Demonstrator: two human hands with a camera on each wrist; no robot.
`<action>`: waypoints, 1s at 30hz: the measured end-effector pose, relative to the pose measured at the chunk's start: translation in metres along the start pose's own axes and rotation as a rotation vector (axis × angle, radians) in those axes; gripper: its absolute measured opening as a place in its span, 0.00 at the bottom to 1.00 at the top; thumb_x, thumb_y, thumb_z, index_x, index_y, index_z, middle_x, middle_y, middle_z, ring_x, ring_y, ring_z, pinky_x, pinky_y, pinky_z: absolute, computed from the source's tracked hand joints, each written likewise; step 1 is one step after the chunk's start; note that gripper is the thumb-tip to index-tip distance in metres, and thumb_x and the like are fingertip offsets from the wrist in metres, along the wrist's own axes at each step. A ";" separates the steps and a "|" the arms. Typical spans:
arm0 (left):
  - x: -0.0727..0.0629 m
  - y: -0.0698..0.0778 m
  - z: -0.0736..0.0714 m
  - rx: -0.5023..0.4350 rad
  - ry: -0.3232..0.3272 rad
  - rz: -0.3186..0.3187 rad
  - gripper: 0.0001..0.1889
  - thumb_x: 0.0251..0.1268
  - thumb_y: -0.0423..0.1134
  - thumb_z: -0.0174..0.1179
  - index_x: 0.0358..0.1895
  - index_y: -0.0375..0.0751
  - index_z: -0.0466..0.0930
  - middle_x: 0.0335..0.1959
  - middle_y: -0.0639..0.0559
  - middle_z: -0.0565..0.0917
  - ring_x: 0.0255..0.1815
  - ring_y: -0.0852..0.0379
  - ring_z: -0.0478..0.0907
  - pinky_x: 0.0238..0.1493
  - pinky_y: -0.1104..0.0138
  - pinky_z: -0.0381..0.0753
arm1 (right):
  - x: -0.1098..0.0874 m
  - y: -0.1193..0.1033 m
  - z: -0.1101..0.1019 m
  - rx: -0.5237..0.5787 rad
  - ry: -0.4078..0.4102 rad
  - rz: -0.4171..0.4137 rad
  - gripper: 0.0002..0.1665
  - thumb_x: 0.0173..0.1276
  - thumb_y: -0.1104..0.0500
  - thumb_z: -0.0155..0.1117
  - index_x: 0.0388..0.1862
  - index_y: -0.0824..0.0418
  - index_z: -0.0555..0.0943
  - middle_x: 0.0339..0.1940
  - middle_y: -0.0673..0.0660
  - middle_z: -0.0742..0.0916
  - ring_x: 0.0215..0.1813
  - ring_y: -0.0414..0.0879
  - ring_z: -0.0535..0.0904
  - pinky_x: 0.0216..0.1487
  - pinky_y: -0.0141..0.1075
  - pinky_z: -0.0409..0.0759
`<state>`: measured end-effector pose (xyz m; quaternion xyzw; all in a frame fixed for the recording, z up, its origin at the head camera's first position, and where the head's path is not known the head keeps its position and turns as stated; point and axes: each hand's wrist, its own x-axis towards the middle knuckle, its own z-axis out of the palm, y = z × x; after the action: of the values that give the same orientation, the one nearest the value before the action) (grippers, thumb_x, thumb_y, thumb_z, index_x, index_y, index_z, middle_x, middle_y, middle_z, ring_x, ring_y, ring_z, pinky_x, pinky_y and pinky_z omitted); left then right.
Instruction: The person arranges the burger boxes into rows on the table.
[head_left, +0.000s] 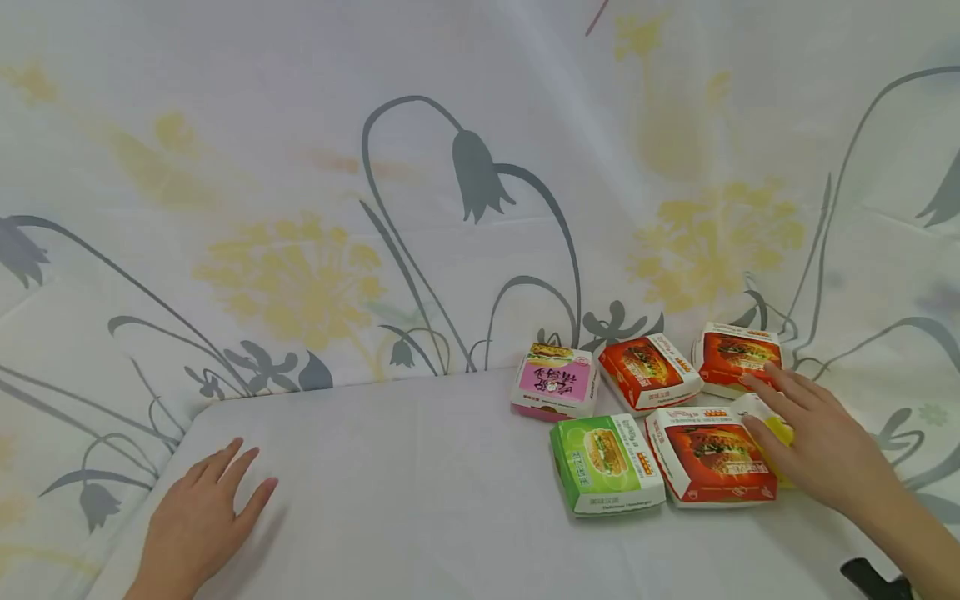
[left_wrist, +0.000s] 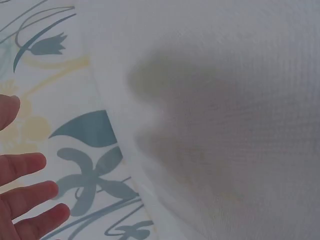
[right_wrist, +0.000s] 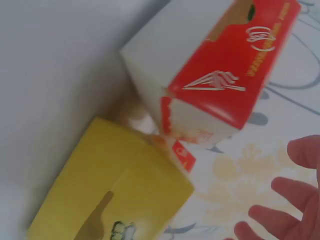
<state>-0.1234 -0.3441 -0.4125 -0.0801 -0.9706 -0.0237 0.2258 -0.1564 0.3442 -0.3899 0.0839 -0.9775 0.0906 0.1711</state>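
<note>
"Where is the right hand (head_left: 825,442)?"

"By the yellow box (right_wrist: 115,175). Its fingers are loose and spread, and they hold nothing. I can't quite tell if it touches a box."

"Where is the yellow box?"

"On the white table (head_left: 375,500), at the right end of the front row, partly hidden by the hand. The big red box (head_left: 712,457) is just left of it. The far red box (head_left: 731,358) is behind."

"And the others?"

"The green box (head_left: 607,464) is left of the big red box. In back, the middle red box (head_left: 650,372) sits between the pink box (head_left: 555,383) and the far red box."

"What about the left hand (head_left: 198,521)?"

"It's well apart from the boxes. Its fingers are spread and have nothing in them."
</note>
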 end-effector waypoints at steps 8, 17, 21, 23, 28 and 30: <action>0.000 0.008 0.005 -0.160 0.040 -0.060 0.18 0.63 0.45 0.66 0.52 0.40 0.84 0.56 0.40 0.82 0.47 0.38 0.79 0.39 0.41 0.79 | 0.013 -0.015 -0.016 0.227 -0.003 -0.023 0.30 0.70 0.52 0.66 0.67 0.64 0.75 0.63 0.74 0.77 0.56 0.75 0.74 0.47 0.69 0.71; 0.004 0.017 0.010 -0.348 -0.023 -0.151 0.17 0.66 0.43 0.66 0.55 0.44 0.83 0.46 0.40 0.86 0.23 0.57 0.73 0.27 0.63 0.71 | 0.038 -0.042 -0.029 0.347 -0.069 -0.057 0.28 0.73 0.50 0.63 0.67 0.62 0.77 0.59 0.72 0.81 0.40 0.64 0.83 0.36 0.54 0.79; 0.008 0.024 0.012 -0.413 -0.015 -0.166 0.16 0.66 0.41 0.66 0.55 0.44 0.83 0.45 0.45 0.87 0.38 0.47 0.83 0.37 0.63 0.76 | 0.051 -0.052 -0.032 0.375 -0.105 -0.056 0.28 0.74 0.49 0.61 0.68 0.59 0.76 0.23 0.59 0.83 0.16 0.43 0.66 0.19 0.36 0.67; 0.011 0.027 0.014 -0.434 -0.021 -0.174 0.15 0.66 0.40 0.66 0.55 0.44 0.84 0.45 0.47 0.88 0.46 0.46 0.83 0.44 0.62 0.77 | 0.058 -0.056 -0.031 0.395 -0.124 -0.052 0.28 0.74 0.49 0.61 0.68 0.59 0.76 0.15 0.52 0.77 0.13 0.41 0.57 0.15 0.34 0.60; 0.017 0.035 0.018 -0.497 -0.078 -0.212 0.14 0.69 0.40 0.63 0.55 0.44 0.83 0.47 0.50 0.87 0.48 0.49 0.83 0.45 0.63 0.78 | 0.077 -0.058 -0.022 0.469 -0.168 -0.026 0.28 0.75 0.50 0.61 0.68 0.62 0.76 0.49 0.66 0.86 0.34 0.55 0.82 0.26 0.38 0.75; 0.019 0.038 0.021 -0.527 -0.097 -0.223 0.13 0.70 0.40 0.63 0.54 0.45 0.83 0.48 0.52 0.87 0.46 0.54 0.83 0.44 0.63 0.78 | 0.085 -0.058 -0.017 0.514 -0.194 -0.008 0.29 0.75 0.49 0.60 0.69 0.63 0.75 0.63 0.69 0.80 0.53 0.64 0.81 0.40 0.46 0.82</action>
<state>-0.1427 -0.3024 -0.4223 -0.0297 -0.9435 -0.2959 0.1464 -0.2180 0.2800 -0.3359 0.1366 -0.9339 0.3266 0.0501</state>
